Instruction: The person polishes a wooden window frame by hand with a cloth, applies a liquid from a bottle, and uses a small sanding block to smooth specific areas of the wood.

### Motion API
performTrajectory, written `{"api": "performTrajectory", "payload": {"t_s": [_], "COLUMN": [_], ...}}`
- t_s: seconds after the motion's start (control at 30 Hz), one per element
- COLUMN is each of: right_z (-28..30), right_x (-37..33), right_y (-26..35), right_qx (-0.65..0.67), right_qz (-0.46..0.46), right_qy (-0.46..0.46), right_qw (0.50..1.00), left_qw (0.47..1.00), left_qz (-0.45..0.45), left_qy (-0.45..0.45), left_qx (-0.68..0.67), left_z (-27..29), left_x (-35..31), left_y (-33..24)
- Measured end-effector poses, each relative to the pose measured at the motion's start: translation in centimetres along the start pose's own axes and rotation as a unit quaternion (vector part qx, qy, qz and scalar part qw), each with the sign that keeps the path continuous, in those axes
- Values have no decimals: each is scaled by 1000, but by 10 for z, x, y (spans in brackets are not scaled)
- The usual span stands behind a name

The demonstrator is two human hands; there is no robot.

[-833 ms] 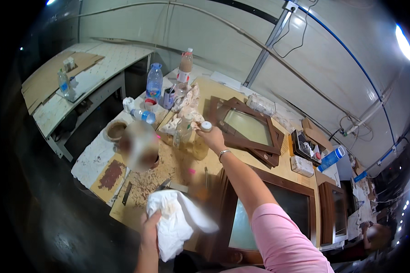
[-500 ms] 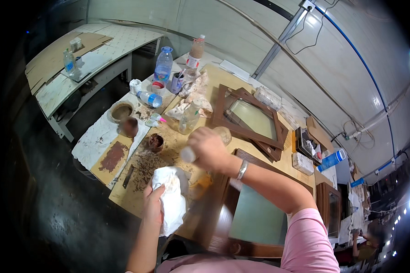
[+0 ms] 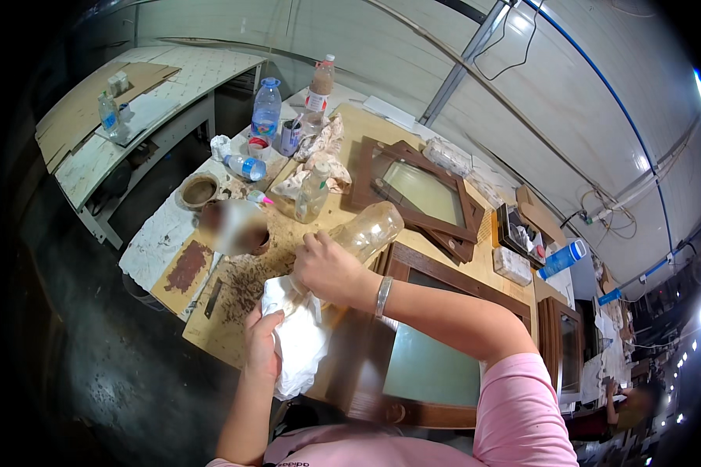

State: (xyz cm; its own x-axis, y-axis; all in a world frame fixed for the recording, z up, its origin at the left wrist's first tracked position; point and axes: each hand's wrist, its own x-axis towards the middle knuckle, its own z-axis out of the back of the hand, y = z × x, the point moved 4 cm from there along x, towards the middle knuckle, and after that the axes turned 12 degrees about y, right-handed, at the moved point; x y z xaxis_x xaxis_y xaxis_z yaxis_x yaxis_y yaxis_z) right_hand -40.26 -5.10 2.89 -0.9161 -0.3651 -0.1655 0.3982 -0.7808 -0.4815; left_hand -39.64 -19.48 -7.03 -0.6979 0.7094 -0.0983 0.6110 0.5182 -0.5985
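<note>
My left hand (image 3: 263, 342) grips a crumpled white cloth (image 3: 297, 342) in front of my body, thumb on top. My right hand (image 3: 319, 268) is closed round the neck end of a clear plastic bottle (image 3: 372, 228). That bottle is tipped, with its base up to the right and its neck end down at the cloth's upper edge. My fingers hide the bottle's mouth. Below the right forearm lies a brown-framed glass panel door (image 3: 432, 366). Just beyond the hands stands another clear bottle (image 3: 311, 194).
Further back lie stacked brown frames (image 3: 358, 175). Left on the bench are a brown-stained bowl (image 3: 199, 191), a paint-smeared board (image 3: 187, 268), dark crumbs (image 3: 241, 296) and a lying bottle (image 3: 245, 166). A large water bottle (image 3: 266, 109) and crumpled rags (image 3: 319, 156) stand behind. A side table (image 3: 163, 101) is at far left.
My right hand has come down and left with the bottle, bringing its neck end to the cloth. The left hand stays nearly in place. The whole view has shifted slightly.
</note>
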Motion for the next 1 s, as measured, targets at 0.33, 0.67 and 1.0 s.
{"api": "performTrajectory", "payload": {"t_s": [0.33, 0.67, 1.0], "right_z": [-30, -146, -144], "right_x": [9, 9, -86], "right_y": [-33, -140, -160], "right_qx": [181, 668, 470], "right_qz": [-106, -362, -368], "right_qy": [-51, -125, -104], "right_qw": [976, 638, 795], "left_qw": [1000, 997, 812], "left_qz": [8, -26, -117], "left_qy": [-6, -40, 128], "left_qx": [6, 67, 557], "left_z": [-4, 0, -76], "left_x": [-3, -53, -141], "left_y": [-3, -19, -9]}}
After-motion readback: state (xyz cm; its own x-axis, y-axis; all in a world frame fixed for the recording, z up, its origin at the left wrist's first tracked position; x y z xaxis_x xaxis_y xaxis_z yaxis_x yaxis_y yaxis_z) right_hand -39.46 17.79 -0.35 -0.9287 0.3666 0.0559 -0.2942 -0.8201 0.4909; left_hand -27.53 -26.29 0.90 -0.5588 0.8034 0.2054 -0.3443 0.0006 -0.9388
